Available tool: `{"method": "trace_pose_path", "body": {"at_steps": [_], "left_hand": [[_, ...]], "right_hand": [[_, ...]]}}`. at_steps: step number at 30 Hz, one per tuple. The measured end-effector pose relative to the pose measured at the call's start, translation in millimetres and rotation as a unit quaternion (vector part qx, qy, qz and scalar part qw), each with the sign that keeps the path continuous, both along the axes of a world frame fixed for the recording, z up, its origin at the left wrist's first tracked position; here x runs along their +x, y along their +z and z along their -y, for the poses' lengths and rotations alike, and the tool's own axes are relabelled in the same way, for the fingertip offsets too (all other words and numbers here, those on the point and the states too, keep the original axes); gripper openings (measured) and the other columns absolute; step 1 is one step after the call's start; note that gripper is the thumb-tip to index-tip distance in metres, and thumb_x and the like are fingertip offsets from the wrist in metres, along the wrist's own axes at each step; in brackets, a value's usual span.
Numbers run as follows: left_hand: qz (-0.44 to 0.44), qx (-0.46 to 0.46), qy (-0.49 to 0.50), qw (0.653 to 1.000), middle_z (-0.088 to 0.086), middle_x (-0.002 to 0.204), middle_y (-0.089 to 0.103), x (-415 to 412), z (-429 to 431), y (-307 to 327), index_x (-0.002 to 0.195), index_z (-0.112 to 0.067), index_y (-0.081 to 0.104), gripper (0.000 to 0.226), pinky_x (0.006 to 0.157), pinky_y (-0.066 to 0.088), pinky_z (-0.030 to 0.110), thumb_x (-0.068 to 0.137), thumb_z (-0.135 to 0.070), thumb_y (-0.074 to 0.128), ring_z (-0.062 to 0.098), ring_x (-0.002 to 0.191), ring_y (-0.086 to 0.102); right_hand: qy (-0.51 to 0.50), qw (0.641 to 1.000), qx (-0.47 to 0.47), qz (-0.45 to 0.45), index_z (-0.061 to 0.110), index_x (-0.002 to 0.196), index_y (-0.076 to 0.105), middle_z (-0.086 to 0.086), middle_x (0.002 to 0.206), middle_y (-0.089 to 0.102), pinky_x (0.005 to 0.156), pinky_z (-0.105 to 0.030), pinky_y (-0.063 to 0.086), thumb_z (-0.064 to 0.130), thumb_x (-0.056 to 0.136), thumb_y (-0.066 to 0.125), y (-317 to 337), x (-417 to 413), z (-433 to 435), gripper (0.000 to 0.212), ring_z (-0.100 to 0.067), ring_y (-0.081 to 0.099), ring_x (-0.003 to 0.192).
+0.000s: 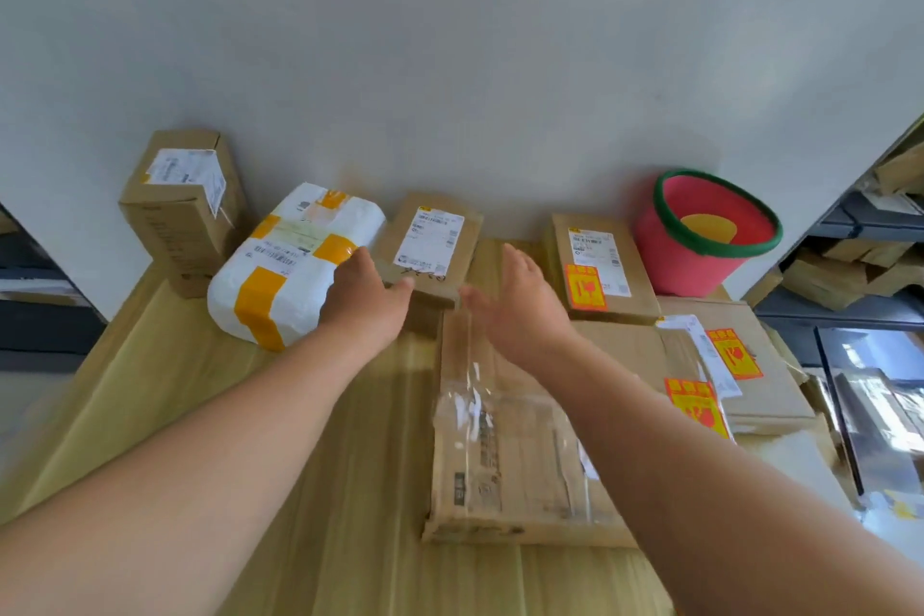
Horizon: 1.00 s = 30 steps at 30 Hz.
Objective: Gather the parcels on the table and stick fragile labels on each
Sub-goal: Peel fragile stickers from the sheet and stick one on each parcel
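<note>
My left hand (367, 298) and my right hand (520, 305) reach forward over the wooden table (165, 395), fingers apart, holding nothing. Between them, by the wall, lies a small brown parcel (431, 248) with a white shipping label; my left thumb touches its near corner. A white bag parcel (295, 265) with orange tape lies just left of my left hand. A brown parcel (602, 265) to the right carries an orange fragile label (586, 288). A large flat taped box (505, 440) lies under my right forearm. Right of it, a flat parcel (750, 365) bears a fragile label too.
A tall brown box (182, 210) stands at the back left against the white wall. A pink bucket (700, 235) with a green rim sits at the back right. Metal shelves (860, 235) with more cardboard stand to the right of the table.
</note>
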<state>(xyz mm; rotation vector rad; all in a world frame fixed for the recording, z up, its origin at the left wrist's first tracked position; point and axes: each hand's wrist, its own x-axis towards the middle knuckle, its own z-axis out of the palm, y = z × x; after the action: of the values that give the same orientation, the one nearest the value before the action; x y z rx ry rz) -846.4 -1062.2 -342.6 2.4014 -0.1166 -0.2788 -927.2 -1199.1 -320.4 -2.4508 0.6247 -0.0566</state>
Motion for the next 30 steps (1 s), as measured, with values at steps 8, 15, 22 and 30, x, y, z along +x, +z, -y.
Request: {"method": "trace_pose_path", "body": {"at_steps": [8, 15, 22, 30], "left_hand": [[-0.058, -0.011, -0.025, 0.998, 0.01, 0.133, 0.05, 73, 23, -42, 0.135, -0.011, 0.038, 0.047, 0.084, 0.046, 0.038, 0.095, -0.03, 0.051, 0.031, 0.116, 0.052], [-0.103, -0.04, -0.007, 0.994, 0.008, 0.125, 0.059, 92, 28, -71, 0.126, -0.013, 0.049, 0.039, 0.092, 0.048, 0.039, 0.091, -0.029, 0.057, 0.03, 0.11, 0.056], [-0.005, -0.101, 0.018, 0.995, 0.0, 0.117, 0.059, 79, 29, -37, 0.121, -0.017, 0.051, 0.035, 0.078, 0.045, 0.031, 0.088, -0.02, 0.062, 0.023, 0.103, 0.058], [0.109, -0.166, 0.04, 0.979, -0.005, 0.116, 0.056, 16, 1, 22, 0.124, -0.024, 0.046, 0.046, 0.078, 0.048, 0.031, 0.083, -0.02, 0.067, 0.017, 0.099, 0.057]], "right_hand": [[-0.088, 0.988, 0.046, -0.116, 0.011, 0.13, 0.037, -0.009, 0.122, 0.057, 0.084, -0.04, 0.052, 0.042, 0.09, 0.057, -50, 94, 4, 0.055, -0.027, 0.06, 0.104], [-0.092, 0.968, 0.17, -0.16, 0.0, 0.113, 0.062, -0.008, 0.092, 0.055, 0.081, -0.037, 0.051, 0.027, 0.088, 0.061, -66, 115, 19, 0.037, -0.022, 0.052, 0.082], [-0.108, 0.981, 0.147, -0.067, 0.015, 0.111, 0.053, -0.001, 0.1, 0.063, 0.073, -0.034, 0.055, 0.022, 0.085, 0.07, -44, 105, 24, 0.033, -0.016, 0.062, 0.082], [-0.045, 0.986, 0.141, 0.071, 0.024, 0.103, 0.055, 0.008, 0.095, 0.062, 0.061, -0.028, 0.043, 0.021, 0.082, 0.069, 17, 43, 9, 0.026, -0.011, 0.059, 0.078]]}}
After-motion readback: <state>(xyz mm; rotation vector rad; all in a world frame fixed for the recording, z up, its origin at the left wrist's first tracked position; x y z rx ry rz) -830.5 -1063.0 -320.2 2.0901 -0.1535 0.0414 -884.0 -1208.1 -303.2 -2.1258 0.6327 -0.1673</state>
